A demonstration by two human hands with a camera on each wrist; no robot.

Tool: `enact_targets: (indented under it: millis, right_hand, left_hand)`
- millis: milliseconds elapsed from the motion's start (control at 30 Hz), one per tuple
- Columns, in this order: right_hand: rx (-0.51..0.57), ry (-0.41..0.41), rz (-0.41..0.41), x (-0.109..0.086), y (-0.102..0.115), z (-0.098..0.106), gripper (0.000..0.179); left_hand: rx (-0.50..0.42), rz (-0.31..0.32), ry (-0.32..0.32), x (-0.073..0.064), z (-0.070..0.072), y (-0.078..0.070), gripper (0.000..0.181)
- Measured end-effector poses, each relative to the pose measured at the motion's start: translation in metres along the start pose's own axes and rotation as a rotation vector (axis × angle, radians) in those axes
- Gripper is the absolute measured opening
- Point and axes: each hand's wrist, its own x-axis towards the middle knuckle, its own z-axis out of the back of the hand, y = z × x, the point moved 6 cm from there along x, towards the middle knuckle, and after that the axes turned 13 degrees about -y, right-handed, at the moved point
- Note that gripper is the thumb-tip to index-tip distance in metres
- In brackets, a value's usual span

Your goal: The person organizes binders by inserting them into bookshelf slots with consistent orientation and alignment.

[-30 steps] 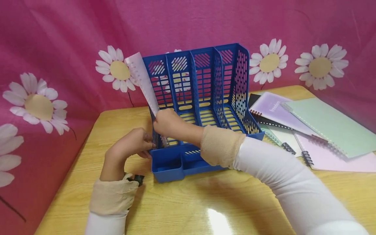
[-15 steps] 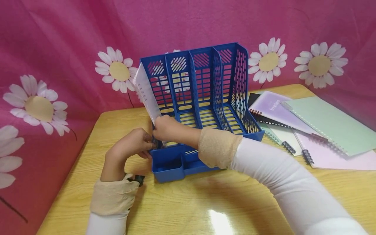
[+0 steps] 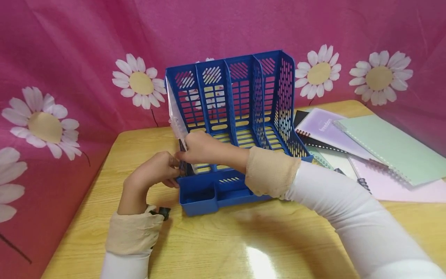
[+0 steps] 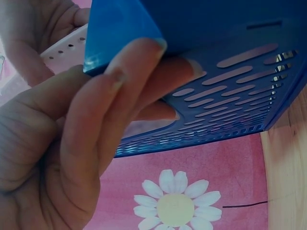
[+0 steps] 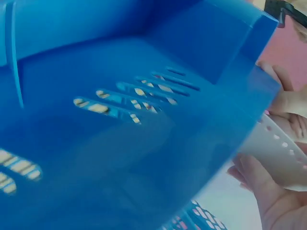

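A blue file organizer (image 3: 198,207) with upright dividers stands on the table. In its leftmost slot is a pale, ring-bound notebook (image 3: 177,116), nearly upright along the side wall. My right hand (image 3: 200,147) reaches across the front and pinches the notebook's near edge; the right wrist view shows the thumb (image 5: 256,175) against its cover. A row of punched holes runs along the notebook's edge (image 4: 69,46) in the left wrist view. At the organizer's front left corner, my left hand (image 3: 153,170) grips the side wall, fingers (image 4: 139,62) curled about its edge.
To the right lie overlapping spiral notebooks: a purple one (image 3: 322,126), a light green one (image 3: 393,145) and a pink one (image 3: 414,193). A pink flowered cloth (image 3: 223,27) hangs behind the wooden table (image 3: 209,244).
The notebook has gone down and back into the leftmost slot; its top edge, above the organizer's rim before, now sits lower. My left hand keeps its place at the corner.
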Motion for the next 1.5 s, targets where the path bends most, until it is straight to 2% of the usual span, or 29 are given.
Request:
enact_targets:
  millis: [133,267,400,467,667,833,967,1167,1500]
  right_hand:
    - [-0.010,0.015,0.042,-0.001,0.004,0.005,0.035]
    - [-0.027,0.083,0.071,-0.005,0.007,0.004,0.035]
    - [-0.068,0.134,0.097,-0.007,0.006,0.002,0.042]
    - [-0.081,0.147,0.102,-0.008,0.004,0.002,0.042]
    - [-0.132,0.170,0.132,-0.007,0.002,0.006,0.042]
    - [-0.117,0.187,0.119,-0.007,0.000,0.012,0.042]
    - [-0.125,0.169,0.101,-0.008,-0.008,0.023,0.041]
    - [-0.187,0.139,0.090,-0.012,-0.025,0.038,0.028]
    - [-0.279,0.169,0.050,-0.025,-0.055,0.049,0.034]
  left_hand:
    - [-0.013,0.008,0.005,0.002,-0.001,0.000,0.015]
    - [-0.090,0.008,-0.002,0.001,-0.002,0.000,0.015]
    - [-0.147,-0.024,0.006,-0.001,-0.002,0.000,0.036]
    - [-0.152,-0.041,0.012,-0.002,-0.002,0.000,0.041]
    - [-0.153,-0.055,0.015,-0.002,-0.001,0.000,0.030]
    - [-0.168,-0.061,0.026,-0.002,-0.002,0.000,0.046]
    - [-0.162,-0.057,0.030,-0.002,-0.001,0.000,0.052]
    - [-0.108,-0.048,0.012,-0.001,0.003,0.000,0.047]
    - [-0.094,-0.018,0.007,-0.002,0.001,0.003,0.040]
